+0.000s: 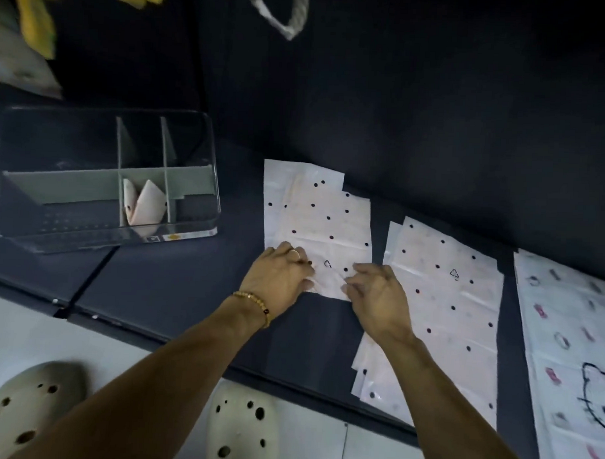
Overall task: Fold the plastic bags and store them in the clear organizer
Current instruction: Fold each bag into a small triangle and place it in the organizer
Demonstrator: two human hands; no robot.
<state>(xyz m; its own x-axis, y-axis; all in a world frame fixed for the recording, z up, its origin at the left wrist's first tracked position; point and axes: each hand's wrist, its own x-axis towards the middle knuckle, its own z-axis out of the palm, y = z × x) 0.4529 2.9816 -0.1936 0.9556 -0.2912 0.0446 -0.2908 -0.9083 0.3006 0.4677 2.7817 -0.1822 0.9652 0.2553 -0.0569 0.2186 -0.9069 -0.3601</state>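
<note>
Fingers (306,282) of both hands pinch the dotted bag's (322,223) near edge.

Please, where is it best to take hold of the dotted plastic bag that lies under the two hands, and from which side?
Probably at its near bottom edge, from the person's side. The dotted bag lies flat on the dark mat with its length running away, so only the edges can be lifted. The left hand and right hand already rest on the two near corners, pinching them for a fold away.

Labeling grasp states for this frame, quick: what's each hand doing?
Left hand: fingers curled, gripping the near edge of the polka-dot bag.
Right hand: fingers curled, pinching the same bag's near edge.
</note>
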